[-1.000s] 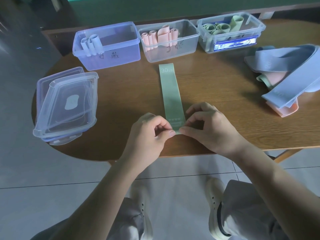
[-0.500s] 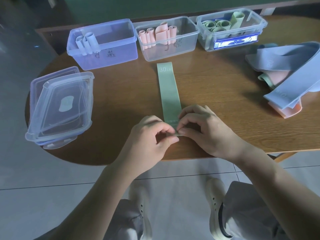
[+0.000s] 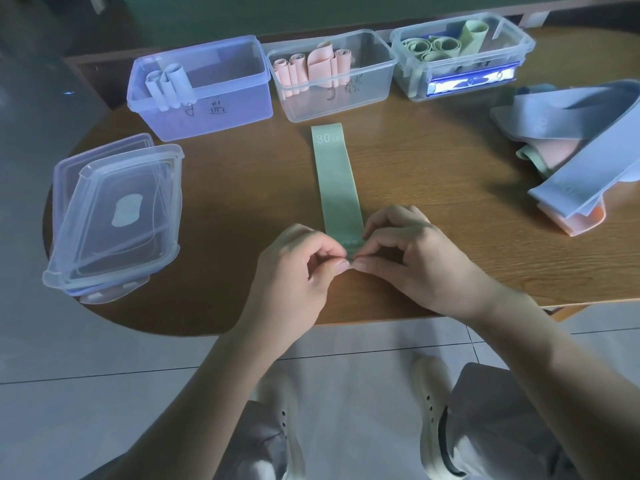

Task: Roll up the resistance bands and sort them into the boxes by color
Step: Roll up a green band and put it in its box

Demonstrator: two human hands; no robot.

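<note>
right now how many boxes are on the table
3, in a row at the far edge: blue box on the left, pink box in the middle, green box on the right. The lids are stacked apart at the left.

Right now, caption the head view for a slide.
Both hands pinch the near end of a green band flat on the table.

The green resistance band (image 3: 337, 181) lying flat on the bench carries "30 LB" in pale print at its far end. The blue box (image 3: 207, 98) and the middle clear box (image 3: 341, 88) bear dark handwritten marks on their front walls, not clearly legible.
</note>
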